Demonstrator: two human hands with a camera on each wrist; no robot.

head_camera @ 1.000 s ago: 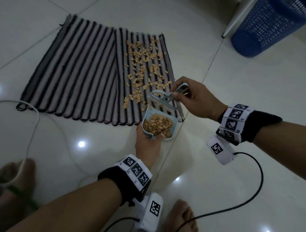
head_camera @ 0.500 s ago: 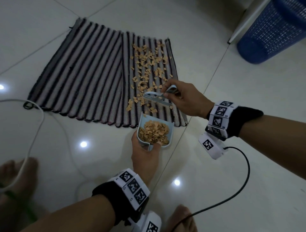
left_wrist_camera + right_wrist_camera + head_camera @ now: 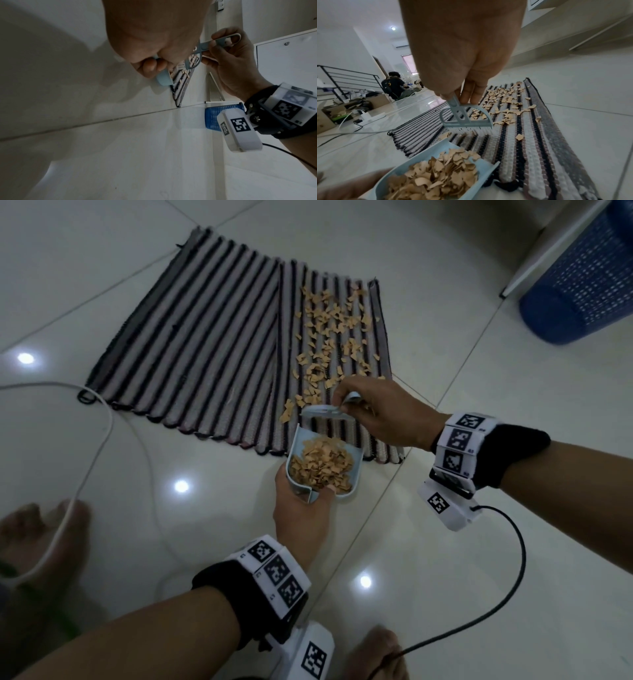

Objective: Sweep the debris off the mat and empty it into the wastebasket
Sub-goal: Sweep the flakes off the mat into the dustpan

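Note:
A striped mat lies on the tiled floor, with tan debris scattered over its right part. My left hand grips the handle of a light blue dustpan, which is heaped with tan scraps and has its mouth at the mat's near edge. My right hand pinches the handle of a small light blue brush, whose white bristles touch the mat just beyond the pan. A blue mesh wastebasket stands at the far right.
A white cable curves over the floor at the left, near my bare foot. A black cable trails from my right wrist unit. In the right wrist view, a person sits far off by boxes and a railing.
The brush has moved from above the pan's mouth out over the mat, away from me, and now sits on the debris. The dustpan has stayed at the mat's edge.

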